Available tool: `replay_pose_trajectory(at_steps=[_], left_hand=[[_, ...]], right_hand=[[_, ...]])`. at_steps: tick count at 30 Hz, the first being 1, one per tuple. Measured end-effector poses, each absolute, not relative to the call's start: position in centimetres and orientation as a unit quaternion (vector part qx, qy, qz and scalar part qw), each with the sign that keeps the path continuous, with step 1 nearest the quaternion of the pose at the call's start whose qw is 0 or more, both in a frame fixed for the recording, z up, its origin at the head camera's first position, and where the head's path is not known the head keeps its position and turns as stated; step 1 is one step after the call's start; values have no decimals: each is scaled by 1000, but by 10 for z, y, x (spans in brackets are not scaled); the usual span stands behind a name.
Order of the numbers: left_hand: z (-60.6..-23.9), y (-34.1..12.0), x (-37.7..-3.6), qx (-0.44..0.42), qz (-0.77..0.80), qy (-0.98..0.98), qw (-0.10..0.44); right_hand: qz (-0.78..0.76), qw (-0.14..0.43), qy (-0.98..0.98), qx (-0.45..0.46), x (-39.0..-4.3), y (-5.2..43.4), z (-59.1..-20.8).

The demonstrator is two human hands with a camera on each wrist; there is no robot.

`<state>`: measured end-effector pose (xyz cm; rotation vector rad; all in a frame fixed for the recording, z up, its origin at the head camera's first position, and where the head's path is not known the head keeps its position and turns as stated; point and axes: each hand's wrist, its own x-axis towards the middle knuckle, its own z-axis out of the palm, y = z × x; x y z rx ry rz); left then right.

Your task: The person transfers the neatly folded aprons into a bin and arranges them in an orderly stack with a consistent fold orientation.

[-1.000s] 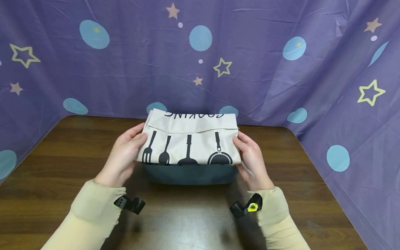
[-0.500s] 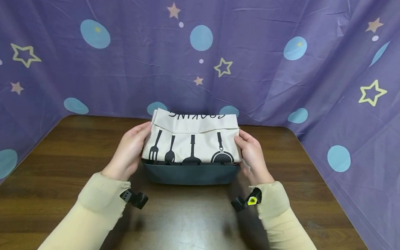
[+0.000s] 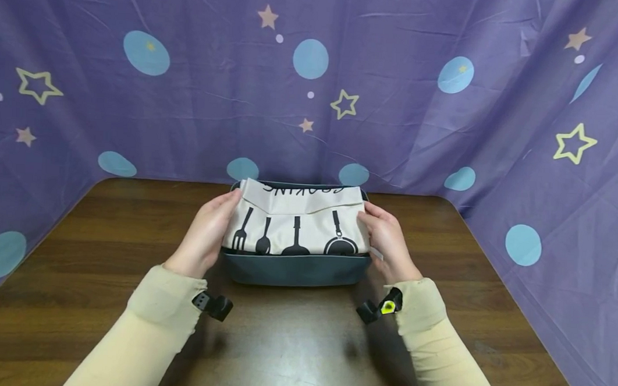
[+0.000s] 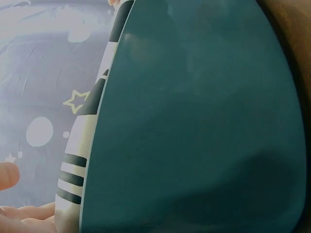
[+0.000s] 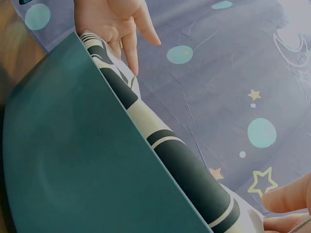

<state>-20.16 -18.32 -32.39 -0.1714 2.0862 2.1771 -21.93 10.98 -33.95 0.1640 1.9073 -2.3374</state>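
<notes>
A folded white cloth (image 3: 286,230) printed with a black fork, spoon, spatula, pan and the word COOKING sits in the mouth of a dark teal bin (image 3: 294,271). Its lower part is hidden behind the bin's near wall. My left hand (image 3: 204,228) is at the cloth's left end, thumb apart from the fingers. At the right end, my right hand (image 3: 390,244) rests its fingers along the side, with the thumb tip at the top edge. In the right wrist view the left hand (image 5: 114,24) shows extended fingers beside the cloth.
The bin stands on a brown wooden table (image 3: 118,229), towards its far edge. Behind and to both sides hangs a purple curtain (image 3: 385,139) with stars and blue dots.
The cloth has moved down into the bin, and the bin's far rim has come into view. My left hand has shifted right and its thumb has come off the cloth's front.
</notes>
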Motion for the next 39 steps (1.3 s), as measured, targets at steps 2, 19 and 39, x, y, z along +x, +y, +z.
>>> replay_pose_trajectory(at_steps=[2,19,39], left_hand=[[-325,-183,-202,-55,722,687,64],[-326,-184,-200,-33,725,686,55],[-324,-184,-193,-25,752,656,48]], right_hand=[[-772,65,630,55,-219,111,-340],[-770,62,634,45,-221,109,-340],[-786,2,618,34,-222,109,-340]])
